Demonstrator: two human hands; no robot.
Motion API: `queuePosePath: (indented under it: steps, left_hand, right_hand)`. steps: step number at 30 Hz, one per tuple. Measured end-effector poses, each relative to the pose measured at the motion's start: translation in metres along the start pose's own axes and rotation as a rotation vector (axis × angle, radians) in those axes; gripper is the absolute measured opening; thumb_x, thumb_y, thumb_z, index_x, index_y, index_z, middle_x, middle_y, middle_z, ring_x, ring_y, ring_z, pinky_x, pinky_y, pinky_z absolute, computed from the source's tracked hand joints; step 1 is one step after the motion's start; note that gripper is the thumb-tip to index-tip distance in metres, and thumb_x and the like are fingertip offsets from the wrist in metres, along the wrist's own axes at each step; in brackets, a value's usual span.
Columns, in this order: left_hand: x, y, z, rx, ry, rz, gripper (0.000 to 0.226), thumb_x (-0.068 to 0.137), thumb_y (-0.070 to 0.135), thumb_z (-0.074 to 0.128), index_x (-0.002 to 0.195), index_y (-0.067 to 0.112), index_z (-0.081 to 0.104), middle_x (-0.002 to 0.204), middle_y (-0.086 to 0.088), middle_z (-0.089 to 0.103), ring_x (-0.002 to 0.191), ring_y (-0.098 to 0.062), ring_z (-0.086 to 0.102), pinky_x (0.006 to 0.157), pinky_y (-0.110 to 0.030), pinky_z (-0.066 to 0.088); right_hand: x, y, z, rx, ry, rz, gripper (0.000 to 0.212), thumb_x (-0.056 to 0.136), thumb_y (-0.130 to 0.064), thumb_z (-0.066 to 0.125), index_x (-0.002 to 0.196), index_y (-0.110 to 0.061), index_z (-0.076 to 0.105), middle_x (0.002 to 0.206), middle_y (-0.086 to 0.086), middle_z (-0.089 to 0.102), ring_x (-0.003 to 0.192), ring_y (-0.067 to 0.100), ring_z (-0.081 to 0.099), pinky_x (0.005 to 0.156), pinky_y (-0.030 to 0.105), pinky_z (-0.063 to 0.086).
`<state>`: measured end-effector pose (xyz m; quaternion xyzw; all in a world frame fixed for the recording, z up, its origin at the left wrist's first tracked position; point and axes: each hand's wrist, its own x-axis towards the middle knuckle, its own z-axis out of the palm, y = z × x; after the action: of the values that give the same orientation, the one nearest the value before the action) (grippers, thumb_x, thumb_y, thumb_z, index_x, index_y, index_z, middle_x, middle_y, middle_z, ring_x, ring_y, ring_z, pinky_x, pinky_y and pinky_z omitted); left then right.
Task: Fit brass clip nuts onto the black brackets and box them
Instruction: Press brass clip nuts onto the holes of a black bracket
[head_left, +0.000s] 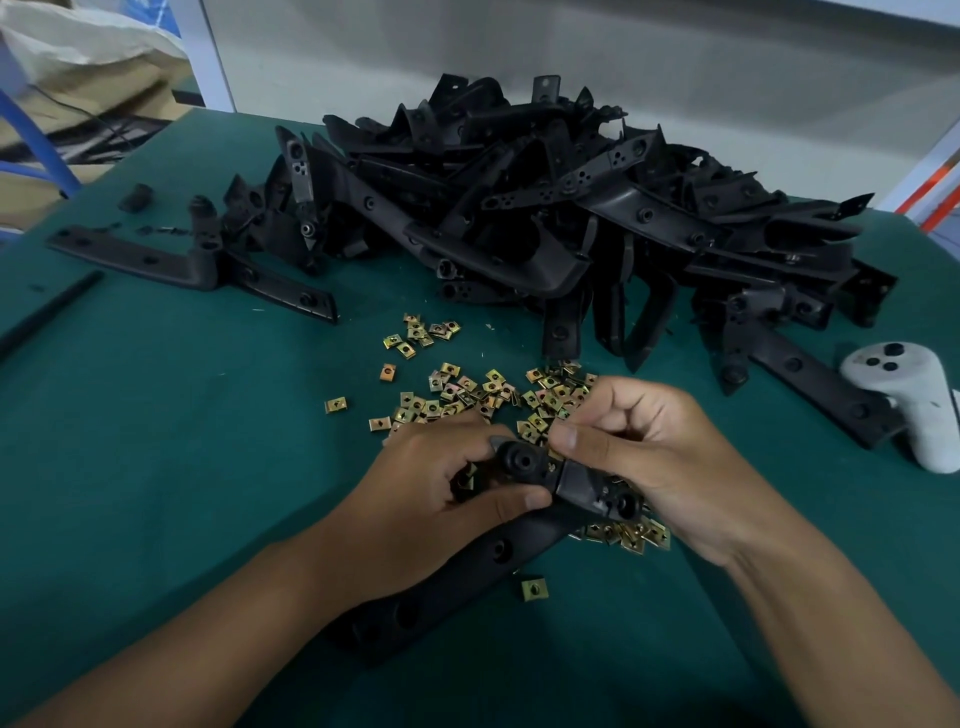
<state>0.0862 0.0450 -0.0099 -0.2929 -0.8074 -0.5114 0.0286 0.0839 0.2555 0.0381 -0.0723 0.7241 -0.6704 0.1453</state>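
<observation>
A long black bracket (483, 551) lies slanted over the green table, its upper end raised between both hands. My left hand (441, 478) grips that end from the left, thumb across it, with a brass clip nut (469, 475) tucked under the fingers. My right hand (644, 452) curls round the bracket's tip from the right, thumb pressed at its top edge. Loose brass clip nuts (467, 389) lie scattered just beyond the hands, and one single nut (533, 589) sits near the bracket's middle. A large heap of black brackets (545, 208) fills the back of the table.
Two brackets (197, 265) lie apart at the left, with a thin black rod (47, 312) near the left edge. A white hand controller (914, 395) rests at the right beside another bracket (810, 374). Cardboard and a sack (78, 62) stand beyond the far left corner.
</observation>
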Motion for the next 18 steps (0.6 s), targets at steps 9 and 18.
queuePosePath:
  steps: [9, 18]
  left_hand:
    - [0.0, -0.001, 0.001, -0.019, 0.013, -0.027, 0.017, 0.089, 0.052, 0.062, 0.088, 0.035, 0.065, 0.079, 0.011, 0.059, 0.075, -0.003, 0.058, 0.066, -0.015, 0.041]
    - [0.0, -0.001, 0.001, -0.03, 0.054, -0.05, 0.014, 0.088, 0.052, 0.062, 0.092, 0.039, 0.066, 0.085, 0.013, 0.06, 0.074, -0.001, 0.057, 0.065, -0.011, 0.039]
  right_hand:
    - [-0.002, 0.002, 0.006, -0.061, 0.085, -0.095, 0.018, 0.074, -0.04, 0.081, 0.073, -0.024, 0.072, 0.066, 0.0, 0.067, 0.06, 0.011, 0.062, 0.056, 0.021, 0.05]
    - [-0.002, 0.013, 0.021, -0.039, 0.207, -0.172, 0.018, 0.08, -0.037, 0.082, 0.071, -0.027, 0.07, 0.063, -0.005, 0.066, 0.062, 0.01, 0.06, 0.058, 0.019, 0.048]
